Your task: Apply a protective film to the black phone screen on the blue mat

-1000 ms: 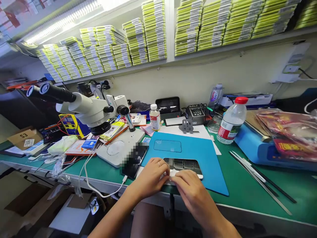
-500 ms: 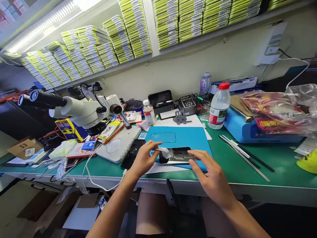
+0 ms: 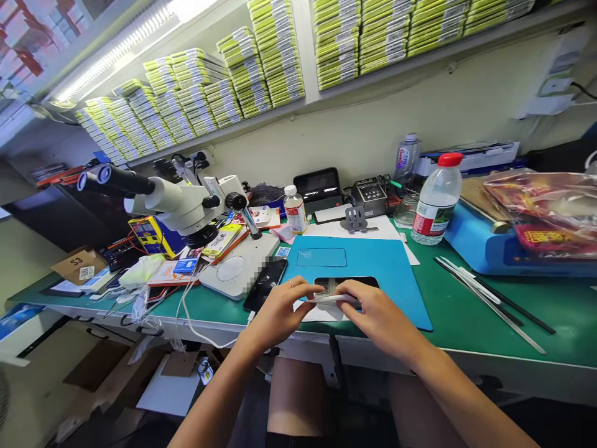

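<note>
My left hand [image 3: 283,307] and my right hand [image 3: 374,313] meet over the near edge of a blue work mat [image 3: 396,274]. Between their fingertips they pinch a thin white strip [image 3: 333,299], held level just above a dark phone-sized device [image 3: 347,284] that lies on the mat. My left hand wears a ring. A second dark phone [image 3: 265,283] with a white cable lies to the left of my left hand.
A white stereo microscope [image 3: 177,205] stands at the left among packets and tools. Behind the mat are a small bottle [image 3: 295,210], a water bottle [image 3: 436,199], a meter [image 3: 370,198] and a blue machine [image 3: 504,252]. Long metal rods [image 3: 489,302] lie at the right. Shelves hold yellow-green boxes [image 3: 261,68].
My hands had parted, the left lifting a white piece off the device. Now both have come together again and hold the white strip between them over the device.
</note>
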{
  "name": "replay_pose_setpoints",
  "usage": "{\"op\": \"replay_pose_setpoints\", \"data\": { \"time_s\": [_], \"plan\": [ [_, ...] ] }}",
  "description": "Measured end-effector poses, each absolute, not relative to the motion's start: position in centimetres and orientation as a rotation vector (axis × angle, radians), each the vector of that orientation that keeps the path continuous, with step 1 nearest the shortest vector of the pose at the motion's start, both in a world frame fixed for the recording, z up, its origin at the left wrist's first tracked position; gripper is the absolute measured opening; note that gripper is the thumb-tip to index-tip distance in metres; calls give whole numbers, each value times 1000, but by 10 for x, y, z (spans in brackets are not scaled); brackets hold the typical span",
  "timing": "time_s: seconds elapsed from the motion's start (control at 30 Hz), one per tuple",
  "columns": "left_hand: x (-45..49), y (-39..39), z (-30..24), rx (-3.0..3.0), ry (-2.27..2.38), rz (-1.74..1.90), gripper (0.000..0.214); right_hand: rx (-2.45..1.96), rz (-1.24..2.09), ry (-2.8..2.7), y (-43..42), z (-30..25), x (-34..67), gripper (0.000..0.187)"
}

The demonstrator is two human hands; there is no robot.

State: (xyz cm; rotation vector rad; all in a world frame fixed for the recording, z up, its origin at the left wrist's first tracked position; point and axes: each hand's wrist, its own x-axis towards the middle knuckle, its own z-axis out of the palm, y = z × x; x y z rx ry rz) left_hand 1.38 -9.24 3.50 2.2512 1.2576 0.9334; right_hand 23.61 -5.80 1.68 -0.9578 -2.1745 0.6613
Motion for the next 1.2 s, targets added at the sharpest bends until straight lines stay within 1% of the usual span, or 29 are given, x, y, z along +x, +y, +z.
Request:
{"op": "replay_pose_setpoints", "data": {
  "time_s": [0.2, 0.27, 0.37, 0.43, 0.53, 0.6, 0.7, 0.77, 0.87, 0.97, 1.07, 1.2],
  "plan": [
    [17, -91, 29, 2145, 1169, 1015, 31, -1042, 681, -2128, -61, 20, 246, 15],
    [20, -85, 25, 2153, 1146, 996, 37, -1073, 626, -2093, -58, 22, 247, 16],
    [25, -69, 24, 2189, 1125, 928, 54, -1069, 568, -2084, -48, 31, 244, 19],
    [27, -57, 28, 2245, 1150, 922, 59, -1018, 526, -2102, -39, 40, 242, 21],
    [27, -43, 39, 2395, 1256, 1024, 47, -861, 285, -2103, -29, 50, 241, 21],
    [22, -40, 40, 2504, 1316, 1056, 41, -729, 116, -2142, -27, 46, 243, 19],
    [11, -51, 29, 2584, 1383, 950, 50, -561, -16, -2349, -32, 23, 247, 23],
    [8, -65, 17, 2544, 1416, 942, 54, -523, -73, -2481, -40, 6, 245, 26],
    [14, -86, 10, 2502, 1322, 960, 52, -610, -98, -2547, -53, -9, 238, 24],
    [30, -97, 12, 2578, 1245, 788, 48, -701, -48, -2527, -62, -9, 233, 31],
    [41, -95, 7, 2650, 1368, 611, 42, -758, -38, -2477, -67, -8, 241, 36],
    [48, -90, -13, 2644, 1548, 521, 50, -898, 18, -2327, -78, -17, 257, 35]
  ]
}}
